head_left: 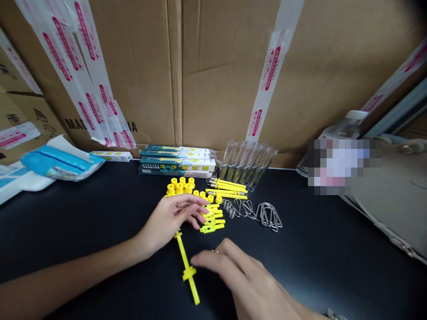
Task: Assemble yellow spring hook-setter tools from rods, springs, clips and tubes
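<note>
My left hand (178,213) hovers at the middle of the black table, its fingers loosely stretched and holding nothing. Its fingertips are beside a column of small flat yellow plastic pieces with holes (213,228), partly covering them. A yellow plastic rod with a round collar (184,255) lies below that hand. My right hand (247,278) is at the lower right, with a ring on one finger. Its index finger reaches out to the rod's collar, touching or nearly so; its thumb is hidden. Yellow caps (179,188) and smaller yellow rings (210,198) sit just beyond my left hand.
Metal springs (228,207) and wire hooks (269,216) lie to the right, below yellow rods with metal ends (228,186). Clear tubes (245,164) lean against the cardboard (220,89). Flat boxes (176,162), a blue packet (63,160), a bottle (347,126) and a bag (396,191) surround them.
</note>
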`<state>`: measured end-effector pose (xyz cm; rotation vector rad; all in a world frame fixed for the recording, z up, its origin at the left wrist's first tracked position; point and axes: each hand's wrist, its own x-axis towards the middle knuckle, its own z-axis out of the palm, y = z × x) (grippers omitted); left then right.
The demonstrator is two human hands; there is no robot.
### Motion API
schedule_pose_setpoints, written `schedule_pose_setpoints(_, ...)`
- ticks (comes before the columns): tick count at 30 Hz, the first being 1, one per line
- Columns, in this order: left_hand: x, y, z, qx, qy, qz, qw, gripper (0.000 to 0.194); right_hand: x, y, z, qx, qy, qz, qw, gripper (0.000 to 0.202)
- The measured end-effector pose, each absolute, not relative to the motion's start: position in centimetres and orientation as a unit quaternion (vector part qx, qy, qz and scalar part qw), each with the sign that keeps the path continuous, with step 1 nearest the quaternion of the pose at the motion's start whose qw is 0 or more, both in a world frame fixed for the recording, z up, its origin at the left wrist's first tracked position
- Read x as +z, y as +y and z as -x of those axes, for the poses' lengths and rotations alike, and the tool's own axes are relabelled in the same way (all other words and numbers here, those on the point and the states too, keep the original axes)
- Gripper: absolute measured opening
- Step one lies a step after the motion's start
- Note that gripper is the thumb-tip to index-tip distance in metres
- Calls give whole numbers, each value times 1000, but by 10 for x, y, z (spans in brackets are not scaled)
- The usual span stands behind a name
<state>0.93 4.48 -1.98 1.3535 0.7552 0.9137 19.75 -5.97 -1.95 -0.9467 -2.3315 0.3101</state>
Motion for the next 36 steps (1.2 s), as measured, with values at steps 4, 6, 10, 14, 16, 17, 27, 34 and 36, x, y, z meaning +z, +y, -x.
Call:
schedule_pose_setpoints(4,-20,45,-9,394,332,-595,616,35,-25,-64,-191,67,-879,403,247,12)
schedule_pose_setpoints(6,-20,45,-9,392,334,-600,612,34,-28,-64,-186,52,-873,420,241,20)
schedule_pose_setpoints(10,-20,44,-9,398,345,-608,594,33,-33,-61,-180,5,-865,433,254,12)
schedule_pose_setpoints(14,-20,45,-6,435,365,-608,556,31,-31,-55,-186,47,-856,438,269,11)
schedule_pose_setpoints(16,-18,44,-5,454,374,-608,534,31,-28,-50,-191,76,-840,454,285,13)
schedule_pose_setpoints(17,-17,43,-5,460,378,-609,524,30,-26,-47,-194,84,-831,463,296,13)
schedule_pose_setpoints(27,-8,21,-5,374,382,-790,299,29,-17,-22,-217,95,-780,494,371,10)
schedule_pose_setpoints(34,-12,21,-4,311,373,-834,262,28,-7,-14,-222,120,-766,496,391,16)
schedule_pose_setpoints(36,-12,21,-3,303,371,-842,249,30,-5,-12,-223,141,-749,506,403,18)
